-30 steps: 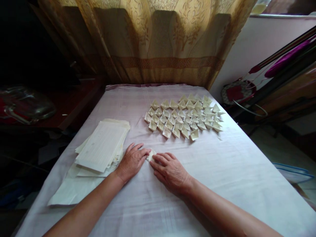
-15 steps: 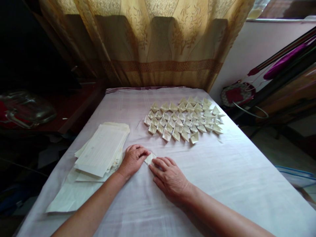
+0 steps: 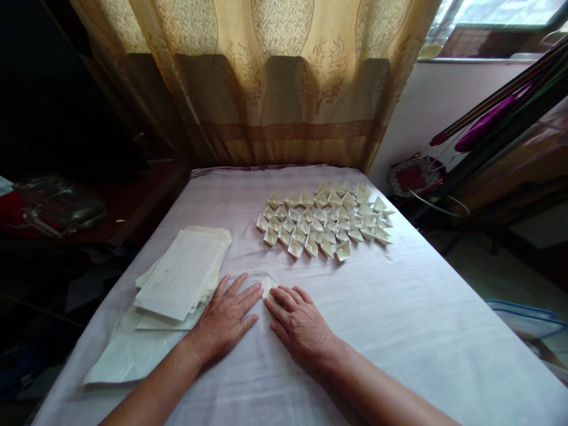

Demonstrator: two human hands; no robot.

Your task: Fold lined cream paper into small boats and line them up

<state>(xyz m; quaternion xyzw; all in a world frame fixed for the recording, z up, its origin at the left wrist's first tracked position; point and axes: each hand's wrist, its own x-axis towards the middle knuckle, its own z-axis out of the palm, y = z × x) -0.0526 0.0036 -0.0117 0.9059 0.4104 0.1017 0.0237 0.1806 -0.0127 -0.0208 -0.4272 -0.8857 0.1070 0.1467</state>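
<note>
A small folded piece of paper (image 3: 268,285) lies flat on the cloth-covered table between my hands. My left hand (image 3: 228,316) rests palm down with its fingers spread, the fingertips touching the paper's left edge. My right hand (image 3: 299,319) lies flat from the other side, its fingers stretched over the paper's right part and hiding some of it. Beyond the hands, several folded paper boats (image 3: 317,225) stand close together in rows. Left of my left hand is a stack of paper sheets (image 3: 181,275), with larger sheets sticking out beneath.
The table (image 3: 399,331) has a pale cloth. A patterned gold curtain (image 3: 284,94) hangs behind its far edge. On the left, a dark red cabinet (image 3: 133,189) bears a glass jug (image 3: 62,204). A patterned bag (image 3: 415,176) sits at the right beyond the table.
My left hand has opened from a bent-finger press on the paper to a flat, spread pose, shifting slightly towards me. My right hand stays on the paper. The view has tilted up a little.
</note>
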